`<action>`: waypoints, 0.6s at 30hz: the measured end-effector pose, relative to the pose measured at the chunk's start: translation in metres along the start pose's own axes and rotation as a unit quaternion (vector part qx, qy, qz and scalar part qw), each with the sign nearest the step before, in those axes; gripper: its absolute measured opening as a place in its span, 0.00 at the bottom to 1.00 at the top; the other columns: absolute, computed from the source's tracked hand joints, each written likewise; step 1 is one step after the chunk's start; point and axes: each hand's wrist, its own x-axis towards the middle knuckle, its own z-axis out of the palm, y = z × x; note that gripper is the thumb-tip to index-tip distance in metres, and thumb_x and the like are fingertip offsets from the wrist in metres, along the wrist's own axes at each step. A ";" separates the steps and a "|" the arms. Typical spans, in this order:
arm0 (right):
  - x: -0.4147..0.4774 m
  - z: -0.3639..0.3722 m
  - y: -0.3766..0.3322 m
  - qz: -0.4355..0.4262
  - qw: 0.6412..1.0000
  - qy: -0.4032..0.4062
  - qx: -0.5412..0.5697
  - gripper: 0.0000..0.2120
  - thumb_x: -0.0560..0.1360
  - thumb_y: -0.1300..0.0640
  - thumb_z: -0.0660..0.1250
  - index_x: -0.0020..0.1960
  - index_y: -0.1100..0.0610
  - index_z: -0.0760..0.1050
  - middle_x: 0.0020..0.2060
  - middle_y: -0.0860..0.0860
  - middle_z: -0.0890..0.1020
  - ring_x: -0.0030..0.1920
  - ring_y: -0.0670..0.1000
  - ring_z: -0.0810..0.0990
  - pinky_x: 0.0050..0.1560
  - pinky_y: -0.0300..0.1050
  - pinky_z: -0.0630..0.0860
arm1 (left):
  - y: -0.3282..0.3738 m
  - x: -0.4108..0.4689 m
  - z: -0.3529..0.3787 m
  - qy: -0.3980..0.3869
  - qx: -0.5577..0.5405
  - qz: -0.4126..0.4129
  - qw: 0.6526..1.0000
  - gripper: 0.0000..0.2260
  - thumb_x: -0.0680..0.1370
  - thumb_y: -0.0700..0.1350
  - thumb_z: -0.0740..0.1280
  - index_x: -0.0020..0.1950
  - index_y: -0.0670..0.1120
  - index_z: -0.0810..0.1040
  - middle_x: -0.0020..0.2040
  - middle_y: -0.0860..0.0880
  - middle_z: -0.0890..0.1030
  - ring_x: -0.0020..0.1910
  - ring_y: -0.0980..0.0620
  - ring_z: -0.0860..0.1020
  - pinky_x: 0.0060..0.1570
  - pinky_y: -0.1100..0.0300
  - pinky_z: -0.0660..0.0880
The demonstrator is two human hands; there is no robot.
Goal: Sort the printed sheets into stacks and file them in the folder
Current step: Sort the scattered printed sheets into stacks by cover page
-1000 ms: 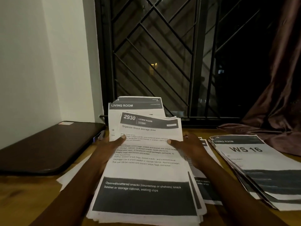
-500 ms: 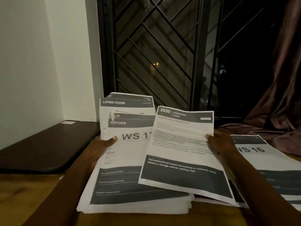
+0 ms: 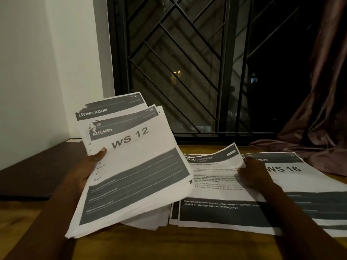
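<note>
On the wooden table (image 3: 131, 246) by the barred window, the left hand (image 3: 85, 167) grips a thick tilted stack of sheets (image 3: 135, 166), thumb across its "WS 12" page. The right hand (image 3: 253, 173) pinches the "2930" sheet (image 3: 216, 186) flat onto a pile beside the "WS 16" stack (image 3: 304, 181).

From my feed I see two bare forearms coming in from the bottom corners, with no sleeves, cuffs or gloves on them. My left hand (image 3: 84, 169) carries no ring, and its thumbnail is short and plain. My right hand (image 3: 253, 173) is just as unadorned, with no watch or band at the wrist. In the dim light, finer detail is lost.
</note>
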 end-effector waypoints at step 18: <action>-0.056 0.002 -0.102 -0.019 0.943 -0.045 0.330 0.14 0.69 0.56 0.75 0.48 0.53 0.72 0.44 0.49 0.78 0.45 0.49 0.78 0.46 0.45 0.76 | -0.039 0.005 0.059 -0.045 0.070 0.033 0.996 0.17 0.78 0.39 0.65 0.67 0.45 0.74 0.59 0.39 0.81 0.56 0.36 0.80 0.50 0.35 0.77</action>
